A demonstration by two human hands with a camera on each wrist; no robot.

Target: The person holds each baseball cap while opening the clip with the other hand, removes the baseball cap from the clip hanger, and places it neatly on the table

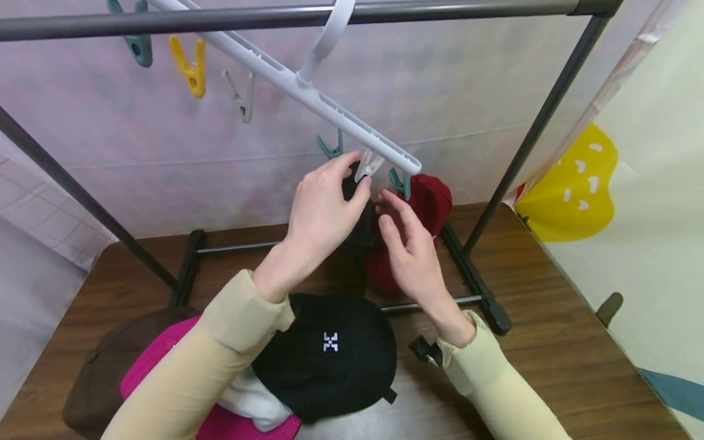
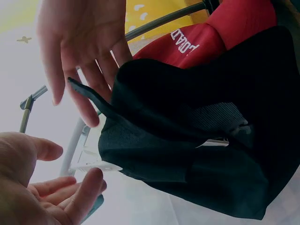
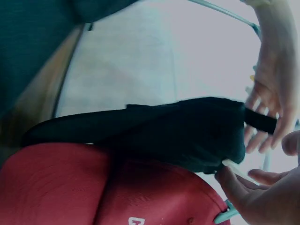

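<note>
A black cap (image 2: 201, 140) hangs from a white clip (image 1: 367, 166) on the tilted white hanger (image 1: 308, 91). My left hand (image 1: 360, 177) pinches that clip between thumb and fingers and hides most of the cap in the head view. Right beside it a red cap (image 1: 429, 201) hangs from a teal clip (image 1: 398, 182). My right hand (image 1: 387, 211) is open with straight fingers, just in front of the two caps. In the left wrist view the black cap's strap (image 2: 89, 96) points toward the right hand's fingers (image 2: 89, 93). The right wrist view shows the black cap (image 3: 154, 131) above the red cap (image 3: 117, 187).
The hanger hooks over a grey rack bar (image 1: 220, 18) and carries more clips, yellow (image 1: 189, 64), grey (image 1: 242, 98) and teal (image 1: 137, 43). On the wooden table (image 1: 550, 342) lie another black cap with a white logo (image 1: 330, 354), a pink cap (image 1: 159, 360) and a brown cap (image 1: 99, 366).
</note>
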